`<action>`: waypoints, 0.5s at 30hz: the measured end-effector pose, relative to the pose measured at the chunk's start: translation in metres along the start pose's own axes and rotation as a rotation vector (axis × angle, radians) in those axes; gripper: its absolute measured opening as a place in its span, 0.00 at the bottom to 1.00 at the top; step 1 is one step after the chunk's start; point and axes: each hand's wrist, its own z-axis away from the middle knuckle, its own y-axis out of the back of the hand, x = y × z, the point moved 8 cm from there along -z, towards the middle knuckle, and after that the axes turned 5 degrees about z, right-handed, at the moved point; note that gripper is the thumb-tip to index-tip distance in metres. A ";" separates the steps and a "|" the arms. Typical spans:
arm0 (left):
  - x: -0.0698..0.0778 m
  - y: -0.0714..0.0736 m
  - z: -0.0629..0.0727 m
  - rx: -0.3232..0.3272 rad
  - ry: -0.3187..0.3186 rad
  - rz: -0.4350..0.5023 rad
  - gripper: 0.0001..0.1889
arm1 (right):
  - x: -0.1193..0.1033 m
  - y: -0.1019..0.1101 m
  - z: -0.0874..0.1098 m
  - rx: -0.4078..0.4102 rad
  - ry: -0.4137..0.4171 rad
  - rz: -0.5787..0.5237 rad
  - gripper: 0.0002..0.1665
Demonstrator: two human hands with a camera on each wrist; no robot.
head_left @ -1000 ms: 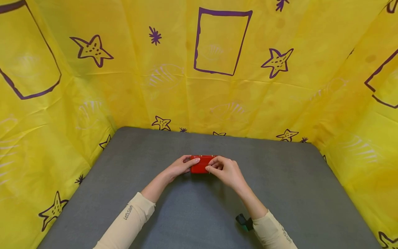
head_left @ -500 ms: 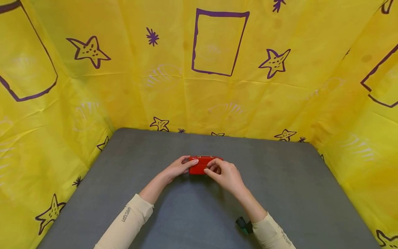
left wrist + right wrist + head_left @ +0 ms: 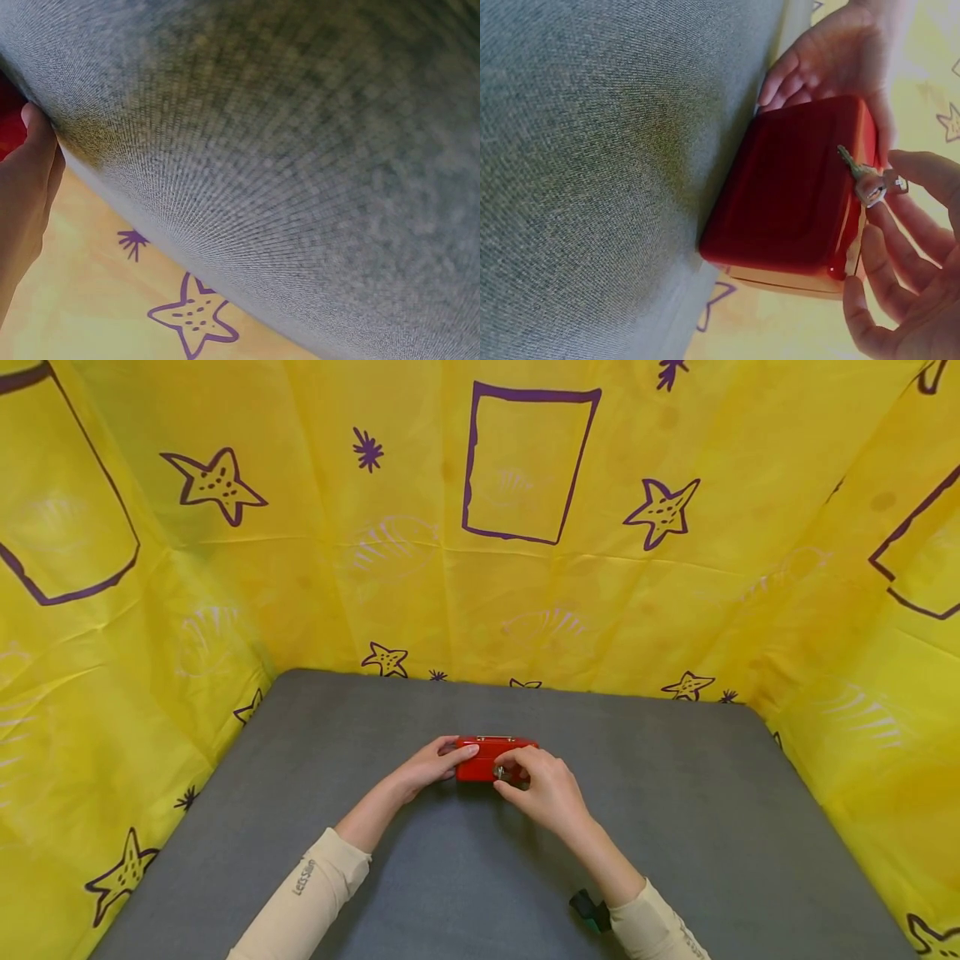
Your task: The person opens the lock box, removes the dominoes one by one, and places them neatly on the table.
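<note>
A red metal cash box (image 3: 474,768) with a thin handle on its lid stands on the grey table. My left hand (image 3: 423,768) grips its left end, thumb on the upper face; the left wrist view catches only the thumb side of that hand (image 3: 28,187) and a sliver of red. At the box's front, my right hand (image 3: 551,789) has thumb and forefinger curled about a small key (image 3: 895,181). A second key (image 3: 847,159) dangles beside it against the red face. The right hand's other fingers (image 3: 885,281) are bent beside the box. The lock itself is hidden.
The grey table (image 3: 360,893) spreads around the box. Yellow cloth (image 3: 337,602) with purple starfish drawings stands behind and at both sides. A dark strapped device (image 3: 588,910) sits by the right sleeve.
The right thumb and forefinger have spread slightly, showing the keys between them. The left hand keeps its hold, and the box stays in place.
</note>
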 end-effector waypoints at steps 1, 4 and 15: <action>0.000 0.000 0.000 0.000 -0.001 -0.002 0.47 | 0.000 0.000 0.000 0.001 0.002 -0.002 0.14; 0.000 0.001 0.000 0.000 0.000 -0.004 0.47 | 0.000 0.001 0.001 0.007 0.008 0.000 0.13; -0.001 -0.001 -0.001 -0.004 0.000 0.001 0.46 | 0.000 0.002 0.002 0.039 0.028 -0.009 0.12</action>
